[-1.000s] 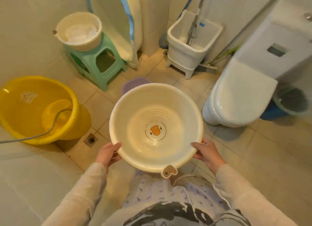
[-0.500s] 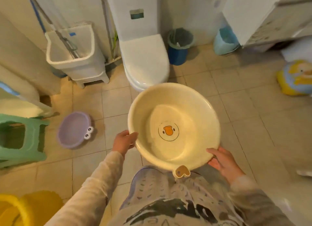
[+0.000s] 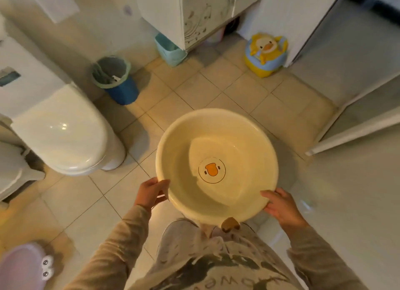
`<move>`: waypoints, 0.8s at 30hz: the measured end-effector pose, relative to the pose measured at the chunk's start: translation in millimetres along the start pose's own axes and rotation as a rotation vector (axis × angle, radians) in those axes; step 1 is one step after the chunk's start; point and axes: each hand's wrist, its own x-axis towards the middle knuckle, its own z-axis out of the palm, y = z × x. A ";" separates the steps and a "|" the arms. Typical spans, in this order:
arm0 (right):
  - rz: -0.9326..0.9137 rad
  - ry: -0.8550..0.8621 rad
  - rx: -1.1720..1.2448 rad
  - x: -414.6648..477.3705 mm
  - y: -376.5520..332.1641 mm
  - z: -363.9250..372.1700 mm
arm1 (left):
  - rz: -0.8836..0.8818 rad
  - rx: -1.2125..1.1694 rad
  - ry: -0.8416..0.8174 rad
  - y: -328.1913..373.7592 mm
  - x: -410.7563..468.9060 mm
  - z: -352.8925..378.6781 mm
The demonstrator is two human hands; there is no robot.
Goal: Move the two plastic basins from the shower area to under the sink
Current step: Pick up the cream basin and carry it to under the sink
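Observation:
I carry a cream plastic basin (image 3: 236, 138) with an orange duck emblem on its bottom, held level in front of my body above the tiled floor. My left hand (image 3: 150, 191) grips its near-left rim and my right hand (image 3: 281, 207) grips its near-right rim. A small purple basin (image 3: 21, 266) with cartoon eyes lies on the floor at the bottom left, partly cut off by the frame edge. The white sink cabinet (image 3: 194, 12) hangs at the top centre, with a dark gap beneath it.
A white toilet (image 3: 62, 133) stands at left with a blue waste bin (image 3: 116, 81) beside it. A light-blue bin (image 3: 170, 50) sits by the cabinet's left corner. A yellow duck potty (image 3: 266, 53) stands right of the cabinet. A white door frame (image 3: 355, 127) runs along the right.
The view has swung right, away from the shower area: the yellow tub, green stool and mop bucket have left the frame, and the sink cabinet and duck potty are now ahead. Both hands still hold the basin.

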 end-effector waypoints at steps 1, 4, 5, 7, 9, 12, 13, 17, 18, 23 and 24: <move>0.004 0.020 0.004 7.9 -11.6 -6.6 | -0.008 0.006 -0.001 6.9 6.1 13.6; -0.022 0.042 -0.003 31.0 -48.9 -23.6 | -0.008 0.005 0.000 30.8 22.9 51.5; -0.032 0.051 -0.020 36.9 -60.6 -28.0 | -0.007 0.007 0.002 39.0 27.7 62.0; -0.048 0.066 -0.021 48.9 -81.5 -35.8 | -0.002 0.011 -0.008 56.8 37.2 81.5; -0.062 0.076 0.002 62.3 -99.8 -42.3 | 0.006 0.025 -0.035 75.8 48.9 99.5; -0.075 0.090 0.022 80.8 -123.6 -48.9 | 0.022 0.071 -0.072 107.6 69.2 126.1; -0.073 0.098 0.032 88.0 -131.0 -50.6 | 0.029 0.090 -0.080 117.9 77.3 135.2; -0.049 0.143 0.101 121.5 -165.2 -57.0 | 0.038 0.141 -0.118 162.3 117.9 174.9; -0.037 0.159 0.111 130.4 -174.7 -58.6 | 0.037 0.151 -0.128 174.1 127.5 185.6; -0.007 0.222 0.165 166.1 -227.7 -69.9 | -0.002 0.163 -0.170 238.8 164.1 241.7; -0.008 0.229 0.169 172.6 -239.4 -72.0 | -0.009 0.170 -0.186 251.7 171.1 251.9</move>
